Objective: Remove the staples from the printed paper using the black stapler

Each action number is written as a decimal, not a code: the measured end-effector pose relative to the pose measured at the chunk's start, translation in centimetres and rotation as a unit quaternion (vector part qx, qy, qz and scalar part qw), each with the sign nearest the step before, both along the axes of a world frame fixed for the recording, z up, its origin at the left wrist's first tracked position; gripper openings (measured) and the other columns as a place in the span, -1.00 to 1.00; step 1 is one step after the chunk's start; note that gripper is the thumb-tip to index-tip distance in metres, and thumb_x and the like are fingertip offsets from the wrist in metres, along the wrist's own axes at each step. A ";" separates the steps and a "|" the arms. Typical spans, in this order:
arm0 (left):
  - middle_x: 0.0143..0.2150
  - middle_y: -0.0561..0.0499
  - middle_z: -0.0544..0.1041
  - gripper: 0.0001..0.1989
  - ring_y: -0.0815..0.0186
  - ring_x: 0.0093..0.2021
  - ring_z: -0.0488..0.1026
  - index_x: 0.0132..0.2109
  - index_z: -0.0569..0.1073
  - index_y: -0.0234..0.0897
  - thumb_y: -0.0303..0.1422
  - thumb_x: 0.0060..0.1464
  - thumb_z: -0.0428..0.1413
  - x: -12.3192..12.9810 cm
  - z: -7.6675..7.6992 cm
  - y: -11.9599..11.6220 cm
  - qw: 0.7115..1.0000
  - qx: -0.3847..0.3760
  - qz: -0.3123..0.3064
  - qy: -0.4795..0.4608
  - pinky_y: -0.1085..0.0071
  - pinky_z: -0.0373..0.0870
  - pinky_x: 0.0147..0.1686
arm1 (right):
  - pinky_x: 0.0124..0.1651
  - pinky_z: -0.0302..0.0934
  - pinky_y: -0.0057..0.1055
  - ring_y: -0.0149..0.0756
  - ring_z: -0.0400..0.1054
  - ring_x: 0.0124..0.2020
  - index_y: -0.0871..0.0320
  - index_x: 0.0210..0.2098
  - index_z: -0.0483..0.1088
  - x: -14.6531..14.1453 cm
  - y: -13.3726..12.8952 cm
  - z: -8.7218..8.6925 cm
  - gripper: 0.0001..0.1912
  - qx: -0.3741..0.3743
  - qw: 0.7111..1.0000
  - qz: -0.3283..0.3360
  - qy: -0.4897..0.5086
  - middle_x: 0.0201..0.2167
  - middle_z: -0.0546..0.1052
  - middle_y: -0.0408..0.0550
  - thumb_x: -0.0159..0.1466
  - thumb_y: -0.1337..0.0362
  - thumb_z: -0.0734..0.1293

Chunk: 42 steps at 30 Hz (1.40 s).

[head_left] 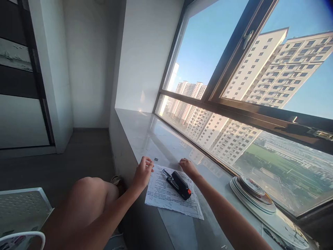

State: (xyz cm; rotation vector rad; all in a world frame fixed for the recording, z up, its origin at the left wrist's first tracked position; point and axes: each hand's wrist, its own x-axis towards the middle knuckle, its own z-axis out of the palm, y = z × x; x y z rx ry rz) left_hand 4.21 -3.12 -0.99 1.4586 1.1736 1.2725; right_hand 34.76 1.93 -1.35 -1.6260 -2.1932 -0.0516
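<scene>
A black stapler (180, 185) with a red part at one end lies on a printed sheet of paper (158, 192) on the window sill. Its top is swung away, baring the metal staple channel. Small grey staple strips (156, 159) lie just beyond the sheet. By the paper's far left corner is my left hand (144, 172), thumb and fingers drawn together; whatever they pinch, if anything, is too small to make out. Near the far right edge, my right hand (189, 167) rests low over the sill with curled fingers. Its fingertips are hidden.
A stack of plates (249, 201) stands on the sill at the right, against the window frame (241, 116). The sill (135, 132) drops off on its left side beside my knee (88, 191). A white perforated plastic basket (23, 208) is at the lower left.
</scene>
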 end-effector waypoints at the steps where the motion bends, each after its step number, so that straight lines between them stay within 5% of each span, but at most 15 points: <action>1: -0.26 0.00 0.54 -0.80 0.24 -0.34 0.57 -0.19 0.31 -0.17 -0.16 0.25 -0.05 0.0 -0.1 0.1 1.000 0.001 0.002 0.000 0.35 0.38 -0.35 | -0.09 0.37 -0.36 -0.22 0.48 -0.23 0.13 -0.51 0.54 0.0 0.0 -0.2 -0.76 -0.008 1.000 0.011 -0.006 -0.37 0.60 0.02 0.22 0.44 0.31; 5: -0.27 0.01 0.52 -0.82 0.26 -0.37 0.56 -0.20 0.32 -0.18 -0.18 0.23 -0.03 0.0 -0.2 0.2 1.000 0.002 0.004 -0.006 0.38 0.36 -0.39 | -0.08 0.39 -0.35 -0.27 0.50 -0.24 0.12 -0.41 0.60 0.3 -0.1 -0.3 -0.74 -0.022 0.999 0.037 -0.018 -0.14 0.61 0.01 0.23 0.48 0.28; 9: -0.27 0.02 0.51 -0.81 0.27 -0.37 0.56 -0.22 0.34 -0.18 -0.18 0.23 -0.03 -0.1 -0.3 0.4 1.000 0.002 -0.003 -0.002 0.40 0.34 -0.42 | -0.02 0.37 -0.20 -0.16 0.49 -0.17 0.13 -0.25 0.62 -0.5 0.7 0.5 -0.69 0.014 1.000 0.013 -0.003 -0.13 0.61 0.07 0.26 0.51 0.26; 12: -0.30 0.01 0.52 -0.80 0.25 -0.36 0.55 -0.26 0.36 -0.19 -0.18 0.21 -0.01 -0.1 -0.7 0.8 1.000 0.013 0.005 0.008 0.41 0.31 -0.44 | -0.01 0.35 -0.19 -0.16 0.48 -0.15 0.15 -0.10 0.60 -3.3 2.2 1.1 -0.65 0.032 0.999 0.007 0.015 -0.10 0.60 0.10 0.31 0.51 0.22; 16: -0.30 -0.02 0.55 -0.79 0.22 -0.31 0.54 -0.29 0.39 -0.20 -0.18 0.20 0.02 -0.2 -1.5 1.3 0.999 0.021 0.011 0.026 0.40 0.33 -0.40 | -0.09 0.34 -0.36 -0.28 0.49 -0.22 0.03 0.02 0.57 -9.0 4.9 1.6 -0.67 -0.033 0.994 0.100 0.024 -0.07 0.61 -0.03 0.28 0.40 0.37; 20: -0.30 -0.01 0.55 -0.78 0.21 -0.30 0.54 -0.29 0.40 -0.20 -0.17 0.20 0.03 -0.4 -1.5 1.2 0.999 0.024 0.011 0.040 0.37 0.37 -0.34 | -0.09 0.29 -0.36 -0.26 0.49 -0.29 0.08 -0.18 0.65 -12.9 7.2 1.9 -0.72 -0.120 0.982 0.144 0.012 -0.24 0.65 -0.06 0.09 0.40 0.53; 24: -0.34 -0.01 0.55 -0.76 0.20 -0.30 0.54 -0.33 0.40 -0.20 -0.19 0.24 -0.01 -0.6 -1.2 1.0 0.998 0.029 0.006 0.061 0.37 0.37 -0.33 | -0.24 0.29 -0.41 -0.27 0.49 -0.42 0.13 -0.49 0.63 -13.4 7.8 1.9 -0.80 -0.149 0.980 0.130 0.035 -0.53 0.60 -0.14 -0.03 0.55 0.49; 30: -0.15 -0.07 0.60 -0.80 0.18 -0.21 0.59 -0.11 0.44 -0.20 -0.19 0.23 0.08 -0.2 -1.0 0.3 0.997 0.063 -0.002 0.039 0.32 0.47 -0.25 | -0.31 0.34 -0.41 -0.26 0.53 -0.38 0.19 -0.28 0.62 -12.6 3.5 4.0 -0.85 -0.122 0.976 0.061 0.169 -0.40 0.65 -0.03 0.18 0.33 0.40; 33: -0.04 -0.08 0.58 -0.79 0.17 -0.14 0.60 -0.03 0.41 -0.16 -0.24 0.22 0.14 0.2 -0.6 -0.5 0.989 0.138 -0.012 0.051 0.29 0.50 -0.19 | -0.32 0.34 -0.38 -0.23 0.52 -0.40 0.18 -0.36 0.59 -13.1 -0.3 5.3 -0.80 -0.127 0.930 0.048 0.341 -0.44 0.64 -0.05 0.08 0.18 0.50; 38: -0.19 0.00 0.60 -0.91 0.18 -0.15 0.59 -0.10 0.43 -0.15 -0.35 0.24 0.13 0.7 -0.3 -1.4 0.966 0.241 -0.035 0.087 0.28 0.49 -0.15 | -0.35 0.27 -0.38 -0.27 0.47 -0.44 0.18 -0.43 0.55 -14.1 -5.1 5.6 -0.70 -0.146 0.853 0.015 0.501 -0.49 0.61 -0.07 -0.05 0.13 0.58; 42: -0.22 0.02 0.57 -0.96 0.23 -0.21 0.57 -0.13 0.38 -0.16 -0.32 0.32 0.07 0.8 -0.3 -1.8 0.962 0.255 -0.030 0.092 0.33 0.47 -0.21 | -0.41 0.17 -0.43 -0.38 0.34 -0.51 0.20 -0.49 0.53 -14.6 -6.8 5.1 -0.69 -0.126 0.837 0.012 0.533 -0.55 0.54 -0.11 -0.02 0.09 0.58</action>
